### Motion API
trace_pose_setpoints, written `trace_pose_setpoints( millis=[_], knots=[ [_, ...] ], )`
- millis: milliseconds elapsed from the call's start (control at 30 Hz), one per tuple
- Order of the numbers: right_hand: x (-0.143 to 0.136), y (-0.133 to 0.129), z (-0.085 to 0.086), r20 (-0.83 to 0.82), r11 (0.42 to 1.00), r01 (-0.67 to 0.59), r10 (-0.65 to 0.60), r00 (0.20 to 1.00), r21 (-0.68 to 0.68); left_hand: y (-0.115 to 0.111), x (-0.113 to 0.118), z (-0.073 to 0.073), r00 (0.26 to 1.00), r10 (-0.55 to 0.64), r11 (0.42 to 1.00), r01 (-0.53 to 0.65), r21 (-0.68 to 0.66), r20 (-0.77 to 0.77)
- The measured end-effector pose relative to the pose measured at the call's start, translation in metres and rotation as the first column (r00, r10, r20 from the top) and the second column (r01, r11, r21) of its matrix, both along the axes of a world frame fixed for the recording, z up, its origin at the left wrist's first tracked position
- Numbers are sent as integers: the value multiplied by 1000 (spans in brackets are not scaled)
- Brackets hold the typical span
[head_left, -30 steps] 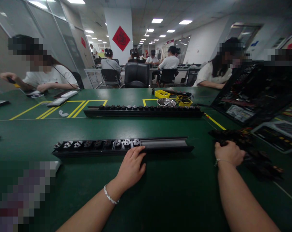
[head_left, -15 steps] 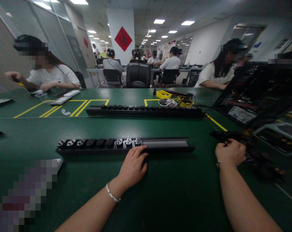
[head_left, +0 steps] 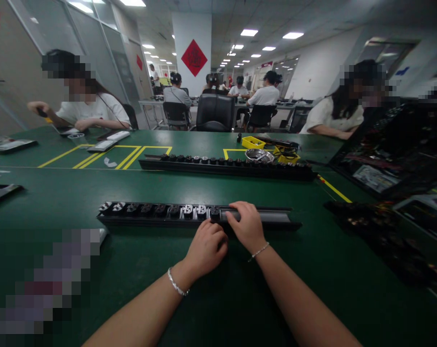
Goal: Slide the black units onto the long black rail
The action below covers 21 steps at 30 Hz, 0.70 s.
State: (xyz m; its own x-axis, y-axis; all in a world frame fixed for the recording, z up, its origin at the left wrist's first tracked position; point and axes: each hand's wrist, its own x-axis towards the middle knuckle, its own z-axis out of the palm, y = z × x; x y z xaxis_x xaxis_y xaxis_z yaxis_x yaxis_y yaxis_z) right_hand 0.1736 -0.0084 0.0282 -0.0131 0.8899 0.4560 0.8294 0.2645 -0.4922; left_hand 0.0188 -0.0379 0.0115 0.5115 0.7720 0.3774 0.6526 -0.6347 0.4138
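Observation:
A long black channel lies across the table in front of me, with a row of black power sockets filling its left and middle part. To their right, the bare grey floor of the channel shows. My left hand is closed with curled fingers at the channel's front wall, just below the last socket. Right beside it, my right hand reaches over the channel, thumb and fingers bent together. What lies between those fingers is hidden.
Behind lies a second black channel with sockets. Yellow bins and a metal bowl stand beyond it. Dark loose parts are heaped at right, below a large black case. Co-workers sit at far left and right.
My right hand has left the heap of dark parts and come left to the channel. My left hand's fingers have curled in at the front wall. The view has shifted slightly.

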Motion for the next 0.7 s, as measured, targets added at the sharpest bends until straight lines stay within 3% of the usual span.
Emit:
trace_pose_setpoints(
  millis=[167, 333, 700],
  knots=[
    [-27, 8, 1, 24, 991, 83, -81, 996, -109, 0, 1, 0, 1000, 5, 1000, -5, -26, -16],
    [-28, 5, 0, 84, 988, 99, -90, 992, -120, 0, 4, -1, 1000, 30, 999, -30, -29, -4],
    [-32, 4, -5, 129, 990, 116, -105, 986, -86, 1, 7, -10, 991, 0, 1000, 1, 10, -133]
  ],
)
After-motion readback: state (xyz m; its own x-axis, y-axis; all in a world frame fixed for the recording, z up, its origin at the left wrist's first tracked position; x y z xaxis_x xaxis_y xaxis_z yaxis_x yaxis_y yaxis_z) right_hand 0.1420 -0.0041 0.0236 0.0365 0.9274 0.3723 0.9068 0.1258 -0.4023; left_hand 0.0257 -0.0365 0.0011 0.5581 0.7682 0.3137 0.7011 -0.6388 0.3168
